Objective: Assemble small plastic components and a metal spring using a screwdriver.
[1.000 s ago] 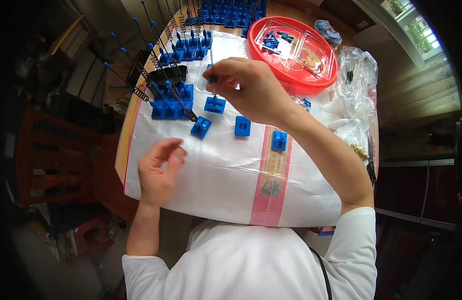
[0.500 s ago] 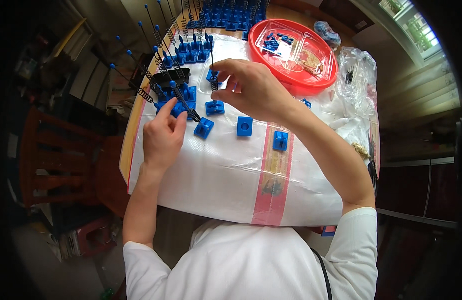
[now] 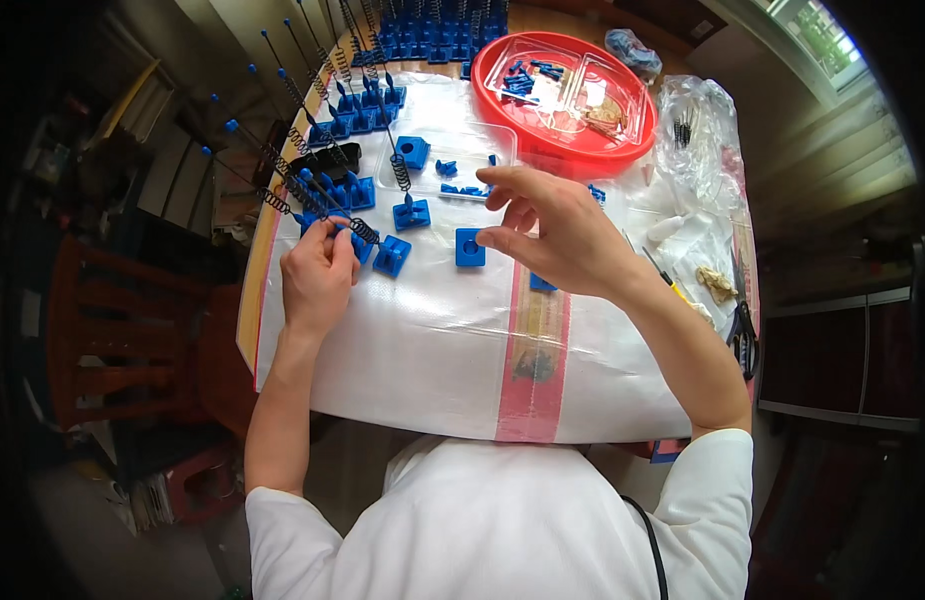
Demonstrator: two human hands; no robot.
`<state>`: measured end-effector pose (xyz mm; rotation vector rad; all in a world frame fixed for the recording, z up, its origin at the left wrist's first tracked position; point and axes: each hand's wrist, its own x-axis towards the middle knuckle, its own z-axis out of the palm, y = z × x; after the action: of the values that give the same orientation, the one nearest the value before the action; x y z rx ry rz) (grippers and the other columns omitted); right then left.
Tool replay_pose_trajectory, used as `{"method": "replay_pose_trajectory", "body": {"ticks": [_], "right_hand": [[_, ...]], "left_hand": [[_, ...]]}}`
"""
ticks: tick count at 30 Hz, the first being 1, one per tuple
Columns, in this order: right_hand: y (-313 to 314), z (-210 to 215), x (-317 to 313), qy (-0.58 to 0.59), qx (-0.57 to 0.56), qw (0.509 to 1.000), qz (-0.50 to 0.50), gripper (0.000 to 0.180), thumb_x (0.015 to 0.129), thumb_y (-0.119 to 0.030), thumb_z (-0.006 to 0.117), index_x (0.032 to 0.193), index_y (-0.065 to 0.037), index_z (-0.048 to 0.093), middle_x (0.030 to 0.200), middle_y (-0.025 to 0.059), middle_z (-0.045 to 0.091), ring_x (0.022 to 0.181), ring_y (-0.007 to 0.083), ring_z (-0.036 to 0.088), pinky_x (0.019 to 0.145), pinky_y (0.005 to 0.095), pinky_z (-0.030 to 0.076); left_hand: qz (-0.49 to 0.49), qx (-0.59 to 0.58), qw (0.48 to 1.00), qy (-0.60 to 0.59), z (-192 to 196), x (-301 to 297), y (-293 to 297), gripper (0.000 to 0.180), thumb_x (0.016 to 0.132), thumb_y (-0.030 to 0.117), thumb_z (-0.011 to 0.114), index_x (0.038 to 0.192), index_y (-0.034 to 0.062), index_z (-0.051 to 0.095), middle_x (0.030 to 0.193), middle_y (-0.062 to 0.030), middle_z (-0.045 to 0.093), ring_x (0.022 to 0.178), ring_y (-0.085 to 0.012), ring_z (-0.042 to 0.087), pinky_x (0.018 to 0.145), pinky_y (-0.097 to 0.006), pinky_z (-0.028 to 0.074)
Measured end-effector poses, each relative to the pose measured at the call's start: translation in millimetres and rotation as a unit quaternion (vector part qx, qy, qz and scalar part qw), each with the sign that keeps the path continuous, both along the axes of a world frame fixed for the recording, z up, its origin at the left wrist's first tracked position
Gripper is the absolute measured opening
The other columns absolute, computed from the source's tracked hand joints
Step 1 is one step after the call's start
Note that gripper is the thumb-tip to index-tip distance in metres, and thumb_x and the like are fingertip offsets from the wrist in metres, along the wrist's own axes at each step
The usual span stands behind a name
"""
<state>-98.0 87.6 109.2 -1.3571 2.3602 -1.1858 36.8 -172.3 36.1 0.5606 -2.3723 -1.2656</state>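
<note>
My left hand (image 3: 317,275) is closed at the fingertips among the blue square bases at the table's left; whatever lies between its fingers is hidden. Close to its thumb, a black spring (image 3: 364,230) with a blue-tipped rod leans from a small blue base (image 3: 391,256). My right hand (image 3: 557,230) hovers with thumb and fingers apart, holding nothing. Beside its thumb lies a blue square piece with a round hole (image 3: 470,248); another blue piece (image 3: 542,283) is partly hidden below the hand. Left of the hand, a spring-and-rod assembly stands upright on a blue base (image 3: 411,214).
A clear plastic tray (image 3: 392,178) holds small blue parts. Behind it, a red basin (image 3: 637,150) carries a clear divided box. Several blue spring assemblies (image 3: 357,115) crowd the far left. Plastic bags (image 3: 697,110) and black-handled scissors (image 3: 744,350) lie at the right.
My right hand has left the upright spring assembly and moved right and nearer, leaving that assembly standing. The left fingers have closed together. The view has shifted slightly.
</note>
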Motion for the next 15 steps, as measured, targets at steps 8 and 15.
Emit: {"method": "replay_pose_trajectory", "body": {"ticks": [8,15], "right_hand": [[42.4,-2.2,18.3,-0.033,-0.038,0.999,-0.020,0.044,0.085,-0.010,0.076,0.125,0.000,0.061,0.096,0.0097,0.071,0.083,0.0142,0.068,0.077,0.0284,0.055],[64.6,-26.2,56.7,-0.346,-0.143,0.927,0.027,0.032,0.093,-0.009,0.069,0.122,0.001,0.062,0.095,0.0056,0.069,0.085,0.0091,0.065,0.074,0.0243,0.053]], "left_hand": [[0.029,-0.128,0.987,0.095,24.7,70.5,10.1,0.010,0.092,0.005,0.057,0.096,-0.0018,0.063,0.075,-0.0083,0.062,0.063,-0.0119,0.056,0.060,-0.025,0.045],[-0.300,0.121,0.945,0.042,63.4,69.7,68.2,0.015,0.090,0.001,0.047,0.095,-0.0029,0.060,0.090,-0.0104,0.066,0.084,-0.0160,0.062,0.080,-0.030,0.050]]}}
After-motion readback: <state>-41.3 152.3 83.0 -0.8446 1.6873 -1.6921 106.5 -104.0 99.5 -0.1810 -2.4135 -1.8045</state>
